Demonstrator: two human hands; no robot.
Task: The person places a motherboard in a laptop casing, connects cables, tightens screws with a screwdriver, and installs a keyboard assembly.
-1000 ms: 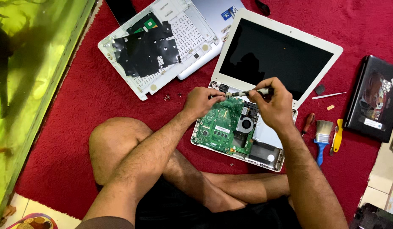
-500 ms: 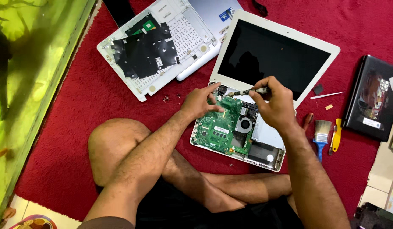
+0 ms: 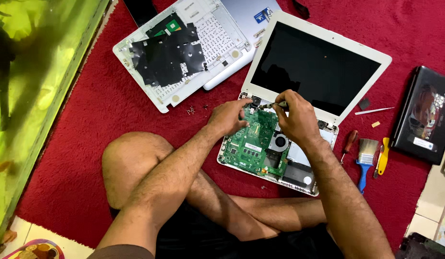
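Note:
An opened white laptop (image 3: 376, 62) lies on the red carpet with its green motherboard (image 3: 249, 144) exposed and its dark screen tilted back. My left hand (image 3: 229, 116) rests on the board's upper left edge, fingers bent against it. My right hand (image 3: 295, 117) grips a small screwdriver (image 3: 273, 105) whose tip points left at the board's top edge, close to my left fingertips. A round fan (image 3: 280, 142) sits just below my right hand.
A detached white keyboard cover (image 3: 217, 43) with black film lies upside down at the top left. Loose screws (image 3: 191, 111) lie beside it. A red-handled screwdriver (image 3: 349, 141), blue brush (image 3: 365, 160) and yellow tool (image 3: 383, 156) lie right; a black device (image 3: 426, 117) is farther right.
Both hands stayed on the board's top edge. The screwdriver in my right hand shifted slightly; the view drifted a little.

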